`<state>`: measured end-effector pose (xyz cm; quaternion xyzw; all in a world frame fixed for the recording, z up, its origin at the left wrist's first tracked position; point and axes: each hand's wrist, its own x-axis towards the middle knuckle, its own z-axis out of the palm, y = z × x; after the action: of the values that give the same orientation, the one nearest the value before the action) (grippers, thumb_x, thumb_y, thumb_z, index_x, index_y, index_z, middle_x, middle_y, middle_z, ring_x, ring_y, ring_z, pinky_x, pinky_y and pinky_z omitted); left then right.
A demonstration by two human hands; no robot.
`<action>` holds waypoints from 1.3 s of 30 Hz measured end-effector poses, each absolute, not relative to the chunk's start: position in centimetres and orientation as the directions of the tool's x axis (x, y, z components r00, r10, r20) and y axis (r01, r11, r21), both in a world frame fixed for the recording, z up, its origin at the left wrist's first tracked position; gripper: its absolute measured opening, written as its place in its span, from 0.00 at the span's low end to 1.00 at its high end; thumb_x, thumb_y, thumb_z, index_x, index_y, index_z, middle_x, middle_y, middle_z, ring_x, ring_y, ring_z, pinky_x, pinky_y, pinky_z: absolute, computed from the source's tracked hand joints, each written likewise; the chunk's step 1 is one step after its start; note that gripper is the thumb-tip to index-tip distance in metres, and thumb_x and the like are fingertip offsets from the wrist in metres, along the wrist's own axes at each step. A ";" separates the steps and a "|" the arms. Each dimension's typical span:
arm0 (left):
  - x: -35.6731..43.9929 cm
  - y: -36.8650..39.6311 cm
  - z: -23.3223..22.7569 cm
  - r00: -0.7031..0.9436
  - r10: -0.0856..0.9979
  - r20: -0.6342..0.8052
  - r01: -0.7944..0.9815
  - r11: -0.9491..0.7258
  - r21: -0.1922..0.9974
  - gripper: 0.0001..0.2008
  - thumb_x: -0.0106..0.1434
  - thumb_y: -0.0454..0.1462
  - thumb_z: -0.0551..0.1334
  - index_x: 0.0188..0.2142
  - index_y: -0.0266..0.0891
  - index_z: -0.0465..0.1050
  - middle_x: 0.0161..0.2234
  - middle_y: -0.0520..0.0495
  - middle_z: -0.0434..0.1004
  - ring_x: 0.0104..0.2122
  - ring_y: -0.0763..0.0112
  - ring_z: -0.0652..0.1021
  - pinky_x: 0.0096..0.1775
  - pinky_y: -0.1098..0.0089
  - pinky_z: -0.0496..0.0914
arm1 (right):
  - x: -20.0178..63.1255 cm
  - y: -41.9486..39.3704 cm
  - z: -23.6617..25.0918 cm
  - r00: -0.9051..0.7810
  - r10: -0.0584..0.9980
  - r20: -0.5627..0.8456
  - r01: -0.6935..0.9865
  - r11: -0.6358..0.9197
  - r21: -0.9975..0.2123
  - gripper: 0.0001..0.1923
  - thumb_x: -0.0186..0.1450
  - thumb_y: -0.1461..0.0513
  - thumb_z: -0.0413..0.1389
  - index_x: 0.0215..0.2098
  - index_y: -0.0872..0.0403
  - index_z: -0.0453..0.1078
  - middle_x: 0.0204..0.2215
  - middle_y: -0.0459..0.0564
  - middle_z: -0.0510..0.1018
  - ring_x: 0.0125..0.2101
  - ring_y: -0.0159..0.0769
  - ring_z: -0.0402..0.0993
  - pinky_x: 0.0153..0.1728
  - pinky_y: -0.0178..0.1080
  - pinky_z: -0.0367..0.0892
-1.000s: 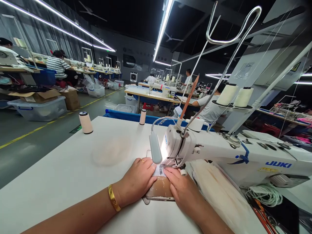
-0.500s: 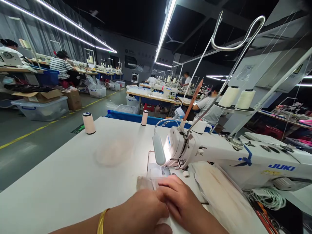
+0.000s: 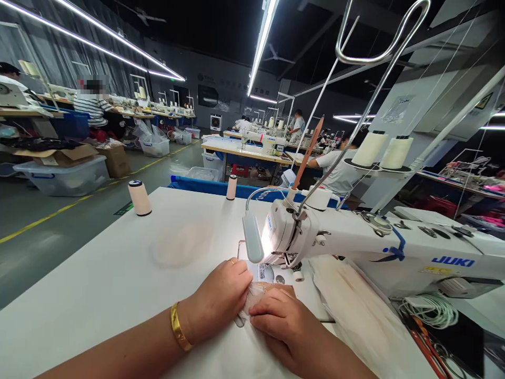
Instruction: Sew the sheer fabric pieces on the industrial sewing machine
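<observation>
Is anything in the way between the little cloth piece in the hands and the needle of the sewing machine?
Nothing visible. The left hand and right hand hold the cloth piece on the table, just in front of the needle. Only bare machine plate lies between them. The lamp hangs above, not in the path.

Bare table [image 3: 118, 284] leftward; sewing machine [image 3: 355, 247] blocks the right.

Both forearms were bare, no sleeves in view. Left hand [image 3: 219, 300]: gold bangle [image 3: 178, 327] worn at the wrist, smooth and shiny; thin gold ring [image 3: 232, 260] on one finger. Right hand [image 3: 282, 323]: no jewellery visible. Nails short, unpainted where visible.
</observation>
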<state>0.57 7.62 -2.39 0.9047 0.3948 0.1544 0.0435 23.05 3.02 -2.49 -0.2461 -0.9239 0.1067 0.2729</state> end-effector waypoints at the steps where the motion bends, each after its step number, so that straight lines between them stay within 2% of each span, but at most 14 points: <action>1: 0.6 7.6 -2.4 0.637 0.722 0.270 0.687 -0.691 0.225 0.11 0.66 0.29 0.56 0.29 0.42 0.58 0.31 0.50 0.70 0.30 0.65 0.69 0.33 0.64 0.61 | 23.1 3.0 -2.4 -0.733 0.519 0.440 0.399 0.852 -0.339 0.17 0.71 0.73 0.52 0.51 0.47 0.70 0.46 0.45 0.83 0.45 0.39 0.76 0.52 0.48 0.67; 4: 0.5 7.6 -2.3 0.592 0.709 0.383 0.640 -0.702 0.311 0.12 0.69 0.31 0.54 0.29 0.42 0.57 0.29 0.51 0.69 0.28 0.66 0.68 0.31 0.66 0.60 | 23.4 2.9 -2.3 -0.697 0.595 0.399 0.449 0.797 -0.405 0.10 0.72 0.69 0.52 0.44 0.47 0.69 0.39 0.45 0.81 0.40 0.40 0.74 0.45 0.45 0.68; 7: 0.5 7.5 -2.2 0.546 0.671 0.501 0.583 -0.734 0.348 0.10 0.71 0.32 0.53 0.31 0.42 0.60 0.27 0.52 0.68 0.28 0.67 0.68 0.30 0.67 0.61 | 23.8 3.1 -2.8 -0.501 0.769 0.396 0.578 0.638 -0.509 0.00 0.74 0.61 0.54 0.43 0.48 0.67 0.36 0.47 0.77 0.36 0.41 0.71 0.38 0.43 0.68; 9: 0.5 7.2 -2.2 0.545 0.623 0.562 0.533 -0.774 0.341 0.09 0.72 0.32 0.53 0.33 0.43 0.63 0.28 0.52 0.69 0.28 0.67 0.67 0.31 0.67 0.63 | 24.0 3.3 -3.3 -0.350 0.855 0.383 0.632 0.517 -0.577 0.08 0.74 0.56 0.57 0.48 0.49 0.67 0.40 0.50 0.77 0.39 0.44 0.72 0.39 0.43 0.69; 11: 0.7 6.9 -2.2 0.543 0.573 0.615 0.495 -0.809 0.317 0.09 0.72 0.31 0.52 0.35 0.43 0.63 0.29 0.52 0.70 0.28 0.66 0.68 0.33 0.66 0.65 | 24.0 3.5 -3.8 -0.286 0.894 0.343 0.638 0.445 -0.628 0.08 0.74 0.56 0.57 0.49 0.49 0.69 0.42 0.50 0.78 0.42 0.45 0.73 0.40 0.42 0.69; 13: 0.9 6.6 -2.3 0.550 0.541 0.636 0.482 -0.827 0.288 0.07 0.72 0.31 0.53 0.37 0.43 0.64 0.32 0.50 0.72 0.30 0.65 0.69 0.36 0.65 0.67 | 23.8 3.7 -4.1 -0.296 0.904 0.309 0.622 0.428 -0.656 0.05 0.75 0.58 0.54 0.43 0.48 0.70 0.37 0.48 0.77 0.39 0.42 0.73 0.38 0.41 0.67; 16: 1.2 6.5 -2.5 0.563 0.509 0.651 0.500 -0.837 0.222 0.04 0.71 0.32 0.58 0.44 0.42 0.67 0.39 0.47 0.77 0.35 0.62 0.73 0.39 0.63 0.69 | 23.5 3.8 -4.2 -0.326 0.893 0.311 0.588 0.449 -0.673 0.11 0.77 0.59 0.50 0.36 0.49 0.67 0.31 0.45 0.74 0.34 0.39 0.70 0.36 0.39 0.63; 18: 1.5 6.6 -2.8 0.555 0.481 0.679 0.520 -0.837 0.169 0.11 0.69 0.32 0.61 0.50 0.41 0.69 0.44 0.44 0.78 0.38 0.61 0.74 0.41 0.62 0.69 | 23.3 3.7 -4.2 -0.325 0.882 0.341 0.568 0.470 -0.675 0.12 0.77 0.59 0.51 0.35 0.49 0.66 0.31 0.44 0.74 0.34 0.38 0.70 0.36 0.38 0.63; 21: 1.7 6.7 -3.2 0.540 0.428 0.724 0.535 -0.839 0.098 0.17 0.68 0.28 0.59 0.54 0.39 0.70 0.48 0.42 0.79 0.41 0.59 0.75 0.44 0.62 0.68 | 23.1 3.6 -4.3 -0.330 0.856 0.398 0.553 0.516 -0.654 0.12 0.77 0.60 0.51 0.34 0.49 0.64 0.31 0.44 0.73 0.34 0.37 0.69 0.36 0.37 0.62; 24: 1.8 6.6 -3.1 0.505 0.393 0.768 0.516 -0.851 0.096 0.19 0.67 0.24 0.56 0.53 0.39 0.73 0.48 0.42 0.78 0.42 0.60 0.74 0.45 0.63 0.67 | 23.0 3.7 -4.3 -0.351 0.829 0.435 0.548 0.559 -0.623 0.13 0.78 0.60 0.50 0.33 0.49 0.63 0.30 0.43 0.72 0.33 0.37 0.68 0.36 0.37 0.62; 29: 1.9 6.3 -2.5 0.460 0.391 0.797 0.481 -0.864 0.147 0.15 0.71 0.26 0.57 0.51 0.40 0.76 0.47 0.44 0.78 0.42 0.62 0.73 0.47 0.64 0.66 | 23.0 3.9 -4.4 -0.355 0.811 0.464 0.557 0.583 -0.592 0.13 0.78 0.61 0.49 0.34 0.49 0.64 0.30 0.43 0.72 0.33 0.37 0.67 0.36 0.37 0.62; 39: 2.0 6.5 -2.6 0.445 0.375 0.813 0.470 -0.871 0.144 0.14 0.74 0.26 0.55 0.44 0.41 0.78 0.43 0.45 0.79 0.38 0.64 0.73 0.46 0.64 0.64 | 22.9 3.7 -4.4 -0.339 0.819 0.463 0.546 0.572 -0.612 0.14 0.78 0.61 0.49 0.33 0.49 0.62 0.28 0.42 0.70 0.31 0.35 0.66 0.34 0.36 0.61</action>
<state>2.05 6.52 -2.55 0.8485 0.2488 0.4641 -0.0513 22.90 3.67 -4.40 -0.4269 -0.7988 0.1774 0.3849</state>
